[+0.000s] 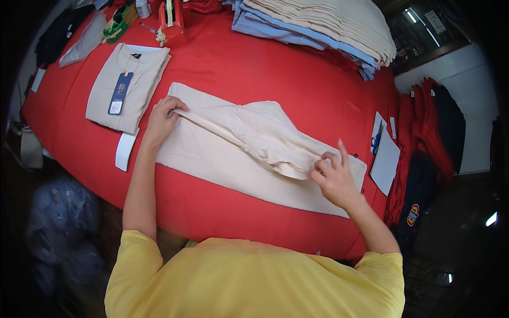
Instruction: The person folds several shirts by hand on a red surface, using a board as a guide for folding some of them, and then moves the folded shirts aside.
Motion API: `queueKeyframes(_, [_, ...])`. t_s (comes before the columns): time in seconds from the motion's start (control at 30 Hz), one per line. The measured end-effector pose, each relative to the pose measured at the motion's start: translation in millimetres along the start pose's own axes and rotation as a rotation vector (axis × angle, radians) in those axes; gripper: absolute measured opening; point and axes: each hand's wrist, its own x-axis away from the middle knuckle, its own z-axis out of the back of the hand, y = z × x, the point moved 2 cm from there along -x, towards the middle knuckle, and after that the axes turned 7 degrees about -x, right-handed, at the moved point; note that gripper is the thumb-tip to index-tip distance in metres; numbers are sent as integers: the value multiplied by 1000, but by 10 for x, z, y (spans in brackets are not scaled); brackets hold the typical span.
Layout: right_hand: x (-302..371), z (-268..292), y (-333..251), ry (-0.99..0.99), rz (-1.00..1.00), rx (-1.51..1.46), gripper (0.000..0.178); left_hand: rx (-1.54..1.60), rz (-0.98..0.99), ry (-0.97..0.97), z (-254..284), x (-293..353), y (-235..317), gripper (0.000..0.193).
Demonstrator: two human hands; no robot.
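A cream T-shirt (222,153) lies lengthwise across the red-covered table in front of me, its upper layer bunched into a loose diagonal fold. At its left end, my left hand (163,117) pinches the fold's edge between thumb and fingers. My right hand (333,172) grips the fold near the right end, with the index finger raised. A small dark label shows at the shirt's right end. Left of my left hand rests a neatly folded beige T-shirt (143,79) with a dark blue hang tag (121,91) on its front.
Cream and light-blue garments form a stack (323,26) at the far right. A red tape dispenser (170,24) stands at the back. White cards (385,164) lie by the right edge, another card (126,150) beside the folded T-shirt. Red and navy clothes (424,132) hang on the right.
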Motion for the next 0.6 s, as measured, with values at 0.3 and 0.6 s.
queueKeyframes(0.3, [244, -680, -348, 224, -309, -246, 33, -161, -60, -113, 16, 16, -34, 19])
queueKeyframes(0.6, [243, -309, -666, 246, -168, -644, 36, 79, -53, -91, 6, -17, -187, 14])
